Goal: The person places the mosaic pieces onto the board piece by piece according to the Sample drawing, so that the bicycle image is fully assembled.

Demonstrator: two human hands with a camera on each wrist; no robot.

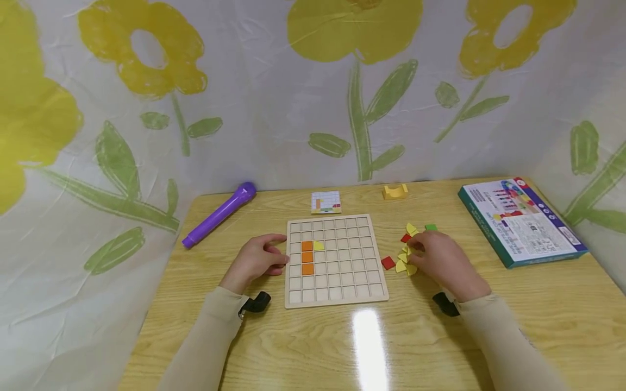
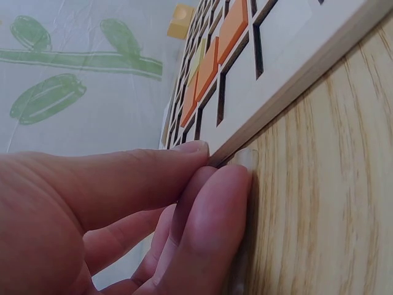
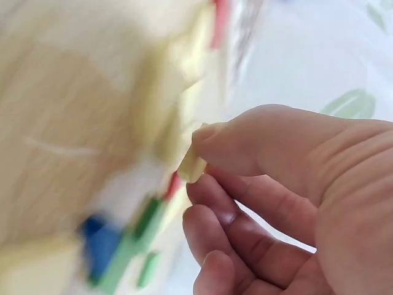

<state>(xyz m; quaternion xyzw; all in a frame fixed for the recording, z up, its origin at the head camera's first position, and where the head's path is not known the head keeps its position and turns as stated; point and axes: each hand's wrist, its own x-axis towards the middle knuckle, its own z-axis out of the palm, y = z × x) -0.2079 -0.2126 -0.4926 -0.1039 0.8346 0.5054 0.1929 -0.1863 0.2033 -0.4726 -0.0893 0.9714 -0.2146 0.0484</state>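
A wooden grid board (image 1: 342, 279) lies flat on the table, with several orange square tiles (image 1: 307, 257) in a column and a yellow tile (image 1: 318, 246) beside the top one. My left hand (image 1: 256, 258) holds the board's left edge, thumb at the rim and fingers curled against its side, as the left wrist view shows. Over a loose pile of yellow pieces (image 1: 401, 266) is my right hand (image 1: 442, 260). In the right wrist view its thumb and fingers pinch a small yellow piece (image 3: 193, 165); its full outline is hidden by the thumb.
Beside the pile lie a red tile (image 1: 388, 263) and a green tile (image 1: 430, 227). A pattern card (image 1: 326, 202) and a yellow stand (image 1: 395, 191) are behind the board. At the left rests a purple microphone (image 1: 217, 217); a printed game box (image 1: 523, 222) is at the right.
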